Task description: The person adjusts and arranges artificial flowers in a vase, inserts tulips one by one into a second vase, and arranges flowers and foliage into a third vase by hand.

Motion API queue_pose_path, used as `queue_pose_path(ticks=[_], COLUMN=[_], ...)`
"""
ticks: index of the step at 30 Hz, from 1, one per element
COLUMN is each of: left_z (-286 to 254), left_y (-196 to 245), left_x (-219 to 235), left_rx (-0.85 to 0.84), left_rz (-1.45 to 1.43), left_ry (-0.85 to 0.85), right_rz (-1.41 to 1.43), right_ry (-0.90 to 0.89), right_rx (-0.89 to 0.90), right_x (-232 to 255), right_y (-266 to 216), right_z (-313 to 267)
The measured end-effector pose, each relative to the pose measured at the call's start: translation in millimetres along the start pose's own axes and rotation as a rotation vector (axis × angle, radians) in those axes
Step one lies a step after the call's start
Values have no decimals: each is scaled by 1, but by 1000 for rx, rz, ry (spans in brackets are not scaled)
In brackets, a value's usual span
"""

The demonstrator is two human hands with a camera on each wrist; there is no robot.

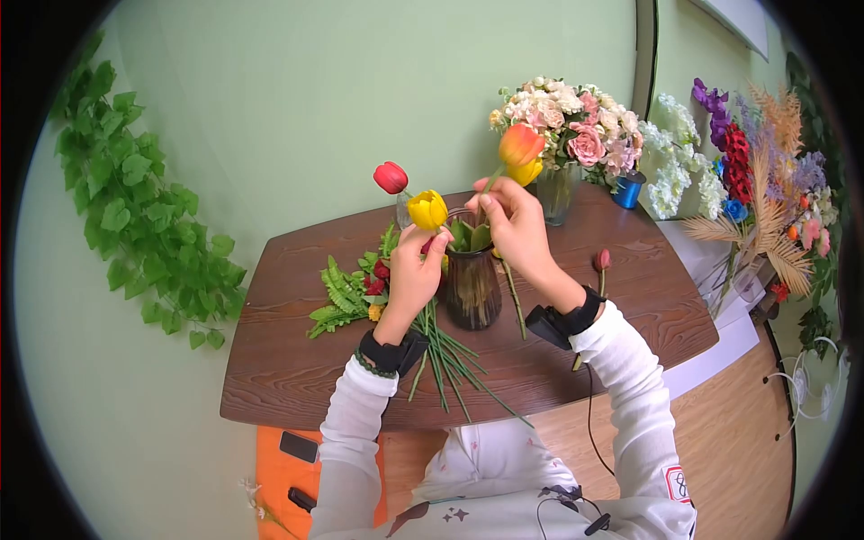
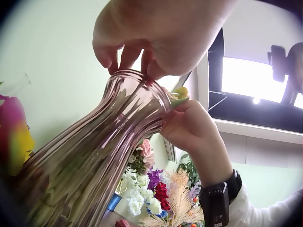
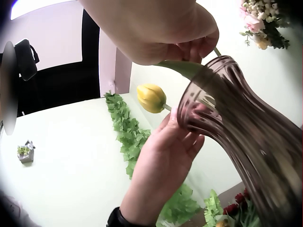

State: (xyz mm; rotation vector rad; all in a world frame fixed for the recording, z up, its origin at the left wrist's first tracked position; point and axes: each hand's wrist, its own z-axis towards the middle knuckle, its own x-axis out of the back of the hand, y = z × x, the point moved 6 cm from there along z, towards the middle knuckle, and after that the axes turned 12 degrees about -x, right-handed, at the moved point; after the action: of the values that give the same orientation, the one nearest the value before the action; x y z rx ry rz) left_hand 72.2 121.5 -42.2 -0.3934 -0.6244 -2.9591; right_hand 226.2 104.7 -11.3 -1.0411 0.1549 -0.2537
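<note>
A ribbed, tinted glass vase [image 1: 473, 292] stands upright on the table, stems and leaves inside it. At its left rim the left hand [image 1: 416, 276] pinches the stem of a yellow tulip [image 1: 427, 210]; the same bloom [image 3: 152, 98] shows in the right wrist view. Above the right of the mouth, the right hand [image 1: 522, 232] pinches the stem of an orange tulip [image 1: 522, 144], with another yellow tulip [image 1: 525, 173] just behind. A red tulip [image 1: 391, 177] leans out to the left. The left wrist view shows the left fingers close to the vase rim [image 2: 130, 73].
Green stems [image 1: 445, 355], fern leaves [image 1: 342, 292] and red flowers lie left of the vase on the wooden table [image 1: 297, 360]. A pink and white bouquet [image 1: 585, 135] and blue spool [image 1: 629, 190] stand behind right. A single tulip [image 1: 601, 260] lies at right.
</note>
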Motion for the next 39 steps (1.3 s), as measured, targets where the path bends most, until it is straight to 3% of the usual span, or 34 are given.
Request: queue_pose_path(ticks=[12, 15, 16, 18, 28, 31, 33, 39], left_z=[-7, -9, -9, -9, -3, -2, -2, -3], left_y=[-1, -3, -2, -2, 6, 9, 9, 9], left_x=[-3, -3, -3, -3, -1, 0, -1, -1], left_rx=[40, 55, 38, 19, 8, 8, 17, -34], left_rz=[-12, -19, -18, -16, 29, 62, 62, 124], left_ry=[3, 13, 23, 33, 11, 3, 1, 29], right_rz=[-193, -304, -304, -481, -393, -535, -614, -648], right_ry=[-76, -136, -134, -41, -42, -43, -10, 16], right_rx=[166, 103, 106, 363, 296, 394, 609, 595], right_x=[3, 2, 2, 1, 3, 1, -2, 1], right_y=[-2, 1, 3, 0, 0, 1, -10, -13], right_z=[-23, -27, -28, -35, -38, -43, -52, -53])
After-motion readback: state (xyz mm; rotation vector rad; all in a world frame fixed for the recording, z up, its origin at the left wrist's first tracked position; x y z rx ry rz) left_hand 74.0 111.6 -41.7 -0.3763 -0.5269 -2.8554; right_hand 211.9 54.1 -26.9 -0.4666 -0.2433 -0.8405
